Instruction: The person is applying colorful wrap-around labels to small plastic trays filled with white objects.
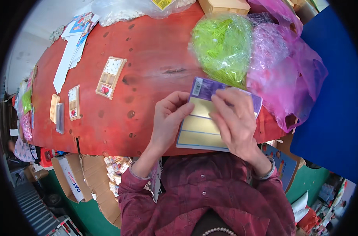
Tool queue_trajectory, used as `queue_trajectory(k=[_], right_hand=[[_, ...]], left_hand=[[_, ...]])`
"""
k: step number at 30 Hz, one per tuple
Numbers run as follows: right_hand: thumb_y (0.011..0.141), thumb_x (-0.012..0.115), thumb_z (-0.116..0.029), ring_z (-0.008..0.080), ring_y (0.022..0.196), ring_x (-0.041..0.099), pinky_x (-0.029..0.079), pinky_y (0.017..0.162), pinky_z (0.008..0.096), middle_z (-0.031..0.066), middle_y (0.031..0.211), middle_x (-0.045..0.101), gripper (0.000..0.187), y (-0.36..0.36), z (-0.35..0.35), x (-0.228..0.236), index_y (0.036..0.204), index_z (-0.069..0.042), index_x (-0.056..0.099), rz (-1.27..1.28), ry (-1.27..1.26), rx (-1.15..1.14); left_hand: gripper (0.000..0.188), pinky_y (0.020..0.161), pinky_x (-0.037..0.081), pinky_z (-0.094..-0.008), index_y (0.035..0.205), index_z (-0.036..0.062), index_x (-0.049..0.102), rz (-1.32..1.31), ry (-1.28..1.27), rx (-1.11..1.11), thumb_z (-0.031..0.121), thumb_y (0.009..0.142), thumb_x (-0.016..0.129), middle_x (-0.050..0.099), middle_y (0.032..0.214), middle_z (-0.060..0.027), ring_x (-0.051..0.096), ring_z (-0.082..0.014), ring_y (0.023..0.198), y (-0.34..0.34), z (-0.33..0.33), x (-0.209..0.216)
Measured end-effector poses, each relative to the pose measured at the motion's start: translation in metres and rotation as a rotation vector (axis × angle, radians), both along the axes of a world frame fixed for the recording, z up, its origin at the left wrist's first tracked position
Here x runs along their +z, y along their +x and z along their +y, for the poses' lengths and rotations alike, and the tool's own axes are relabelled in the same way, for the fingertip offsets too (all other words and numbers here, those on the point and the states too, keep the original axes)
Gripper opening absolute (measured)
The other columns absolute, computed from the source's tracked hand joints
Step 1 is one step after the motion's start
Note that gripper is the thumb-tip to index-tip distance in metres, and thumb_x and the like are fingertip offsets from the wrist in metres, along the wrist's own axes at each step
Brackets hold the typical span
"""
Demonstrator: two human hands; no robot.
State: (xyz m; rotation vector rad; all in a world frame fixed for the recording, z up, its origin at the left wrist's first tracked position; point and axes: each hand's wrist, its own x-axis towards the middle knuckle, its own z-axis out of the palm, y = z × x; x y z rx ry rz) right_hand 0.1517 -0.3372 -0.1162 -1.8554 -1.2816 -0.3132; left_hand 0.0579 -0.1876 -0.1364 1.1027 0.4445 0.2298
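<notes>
A flat purple card [200, 138] with gold panels, thin blue lines and a barcode label lies tilted near the table's front edge. My left hand [169, 118] grips its left side, thumb on top and the other fingers partly behind. Over the right part of the card is my right hand [238, 120], its fingers bent and drawn together against the surface. Whether anything small sits between those fingertips is hidden.
The red table [155, 55] carries compartment trays [111, 76] with white pieces at left and white paper strips [69, 51] behind. Beyond the card lie a bag of green shredded filler [220, 43] and a pink plastic bag [285, 74]. A blue panel [332, 90] stands at right.
</notes>
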Motion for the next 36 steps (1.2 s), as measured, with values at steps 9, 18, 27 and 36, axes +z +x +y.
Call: queue_trajectory(k=[9,18,27,36], right_hand=[[0.069,0.067,-0.004,0.0336,0.097,0.052,0.042,0.082,0.0409,0.0152,0.103,0.058,0.033,-0.003,0.001,0.006,0.101,0.003,0.063,0.016,-0.103,-0.048],[0.073,0.063,-0.003,0.0250,0.078,0.050,0.042,0.068,0.0341,0.0090,0.079,0.055,0.020,-0.006,-0.007,0.021,0.092,0.002,0.063,0.195,-0.149,0.024],[0.077,0.060,-0.004,0.0262,0.076,0.051,0.042,0.066,0.0339,0.0105,0.077,0.055,0.013,-0.003,-0.011,0.025,0.088,0.004,0.062,0.254,-0.203,0.059],[0.073,0.063,-0.003,0.0271,0.076,0.054,0.043,0.066,0.0333,0.0121,0.077,0.056,0.013,-0.006,-0.014,0.027,0.084,0.005,0.061,0.297,-0.199,0.042]], left_hand=[[0.005,0.059,0.037,-0.0192,0.085,-0.0063,0.059,-0.158,0.244,-0.069,-0.004,0.081,0.058,0.052,0.073,0.0004,0.047,-0.0048,0.068,-0.004,-0.020,0.010],[0.006,0.056,0.038,-0.0215,0.083,-0.0055,0.061,-0.256,0.652,-0.053,-0.005,0.077,0.061,0.055,0.072,-0.0052,0.049,-0.0095,0.063,-0.001,-0.026,0.014],[0.006,0.055,0.039,-0.0230,0.081,-0.0053,0.060,-0.292,0.728,-0.026,-0.006,0.075,0.062,0.056,0.072,-0.0070,0.050,-0.0123,0.062,-0.003,-0.031,0.008],[0.007,0.056,0.041,-0.0244,0.081,-0.0054,0.060,-0.294,0.779,-0.007,-0.006,0.075,0.062,0.057,0.073,-0.0090,0.053,-0.0152,0.064,-0.004,-0.032,0.008]])
